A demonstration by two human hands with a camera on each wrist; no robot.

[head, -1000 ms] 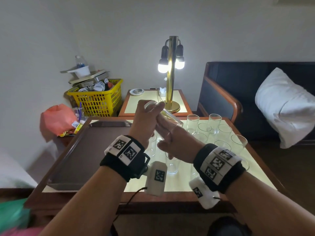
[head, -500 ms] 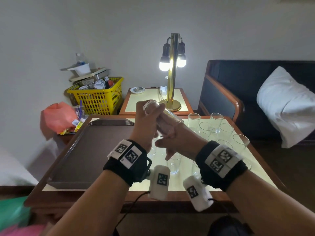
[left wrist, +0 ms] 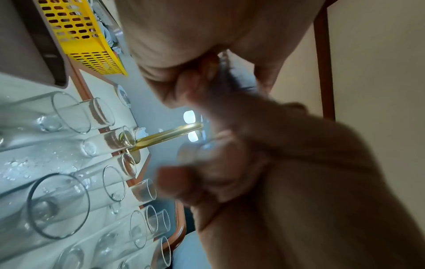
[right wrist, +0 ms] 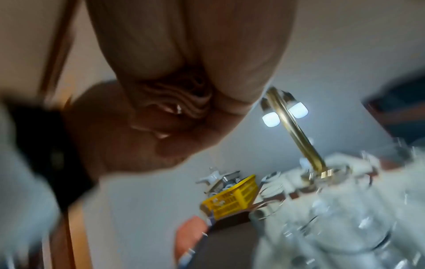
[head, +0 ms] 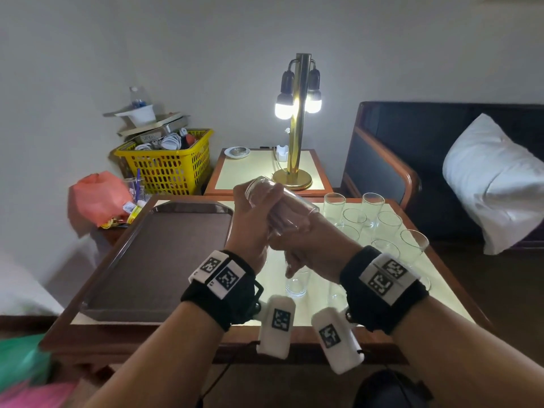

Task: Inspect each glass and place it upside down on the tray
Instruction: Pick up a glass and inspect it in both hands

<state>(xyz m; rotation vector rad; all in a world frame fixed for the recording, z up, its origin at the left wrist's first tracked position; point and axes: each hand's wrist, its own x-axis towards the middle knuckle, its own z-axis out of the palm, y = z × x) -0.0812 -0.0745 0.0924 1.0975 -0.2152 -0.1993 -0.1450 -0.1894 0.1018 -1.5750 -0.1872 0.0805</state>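
A clear glass [head: 266,191] is held tilted above the table, base up to the left and mouth down to the right. My left hand [head: 259,210] grips its upper part from the left. My right hand [head: 303,240] wraps its lower part from beneath, and fingers show through the glass wall. In the left wrist view the glass [left wrist: 200,147] is blurred between both hands. The brown tray [head: 117,254] lies bare on the table's left half. Several upright glasses [head: 374,206] stand on the right half, and one glass [head: 297,285] stands below my hands.
A brass lamp [head: 297,128] with two lit bulbs stands on a side table behind. A yellow basket [head: 167,169] and an orange bag [head: 97,195] sit at the back left. A dark sofa with a white pillow [head: 494,184] is to the right.
My right hand has turned at the wrist and closed in from flat fingers beside the glass to a wrap round its lower part. The glass has barely shifted.
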